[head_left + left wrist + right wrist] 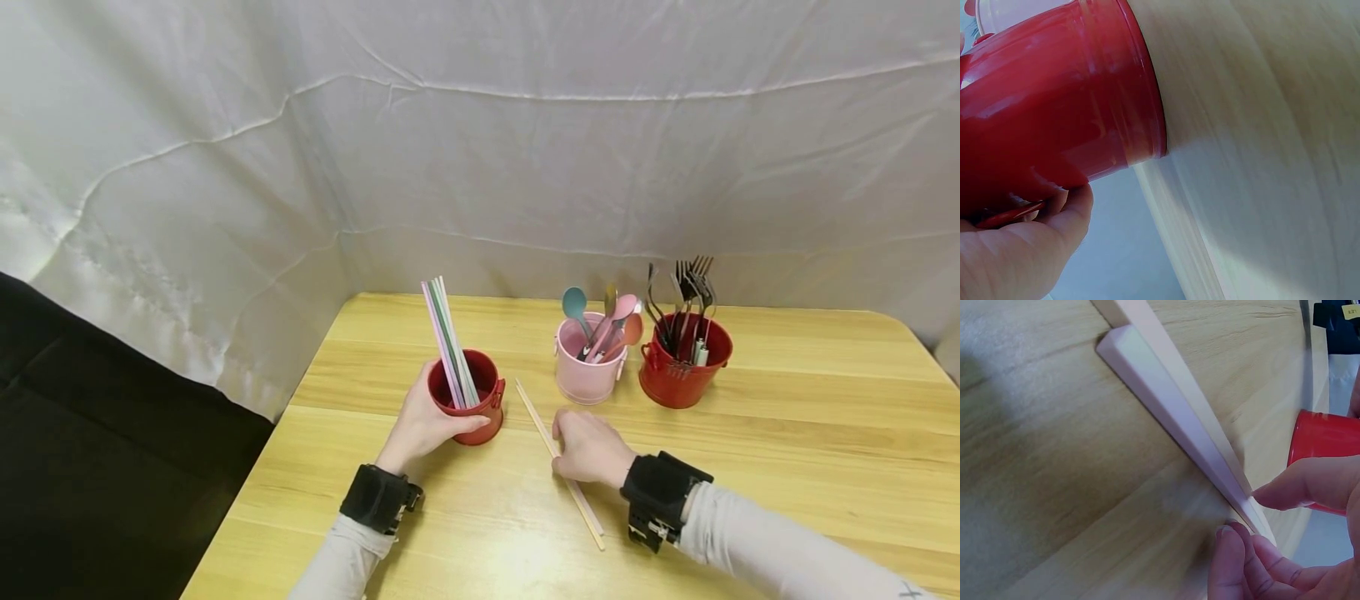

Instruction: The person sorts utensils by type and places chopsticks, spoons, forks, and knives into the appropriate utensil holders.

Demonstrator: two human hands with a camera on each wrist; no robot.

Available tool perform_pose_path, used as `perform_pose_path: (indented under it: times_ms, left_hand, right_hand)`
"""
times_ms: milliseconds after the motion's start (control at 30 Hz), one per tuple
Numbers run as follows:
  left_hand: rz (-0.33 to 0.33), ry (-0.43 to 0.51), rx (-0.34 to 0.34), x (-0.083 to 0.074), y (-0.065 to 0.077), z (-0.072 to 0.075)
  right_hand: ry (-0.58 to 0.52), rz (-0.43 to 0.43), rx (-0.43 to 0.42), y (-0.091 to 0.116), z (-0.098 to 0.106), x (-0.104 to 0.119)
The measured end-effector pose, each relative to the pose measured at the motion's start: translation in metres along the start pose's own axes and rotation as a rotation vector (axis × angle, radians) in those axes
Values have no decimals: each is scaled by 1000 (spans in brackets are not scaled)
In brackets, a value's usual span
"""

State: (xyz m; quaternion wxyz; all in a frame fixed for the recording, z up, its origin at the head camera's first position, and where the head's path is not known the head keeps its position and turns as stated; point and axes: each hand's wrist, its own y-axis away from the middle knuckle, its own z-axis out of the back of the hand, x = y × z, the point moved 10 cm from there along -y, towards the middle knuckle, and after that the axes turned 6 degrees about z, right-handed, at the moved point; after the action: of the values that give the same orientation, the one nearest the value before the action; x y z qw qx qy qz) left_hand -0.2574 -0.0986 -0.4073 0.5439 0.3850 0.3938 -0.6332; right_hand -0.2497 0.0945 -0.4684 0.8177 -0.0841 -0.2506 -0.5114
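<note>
My left hand [422,423] grips a small red bucket [491,427] from its left side, thumb along the front near the rim. Several chopsticks [450,343] in lilac, green and white lean to the left inside it. On the wooden table lie a pale yellow chopstick [534,414] and a pale pink chopstick [1169,415], side by side on a diagonal. At their middle, the thumb and fingertips of my right hand [592,447] pinch them from both sides. The left wrist view shows the bucket's wall [1041,106] close up, with fingers curled by its handle.
Behind my right hand stands a pink bucket [587,385] holding several colourful spoons [574,303]. To its right is another red bucket [675,387] with several forks [693,283]. A pale cloth [525,167] hangs along the table's back edge.
</note>
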Motion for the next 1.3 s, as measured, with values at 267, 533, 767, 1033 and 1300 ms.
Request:
perform_pose_path:
  times_ms: [267, 533, 767, 1033, 1300]
  left_hand:
    - [-21, -20, -35, 19, -8, -1]
    - [-12, -46, -40, 39, -15, -2]
    - [-27, -18, -36, 20, -9, -1]
    - [-12, -4, -10, 0, 0, 0]
    - [-9, -4, -14, 1, 0, 1]
  right_hand:
    - [4, -3, -6, 0, 0, 0]
    - [41, -10, -22, -3, 3, -4]
    - [68, -17, -10, -6, 3, -9]
    - [72, -25, -7, -5, 5, -11]
    - [37, -35, -2, -4, 6, -15]
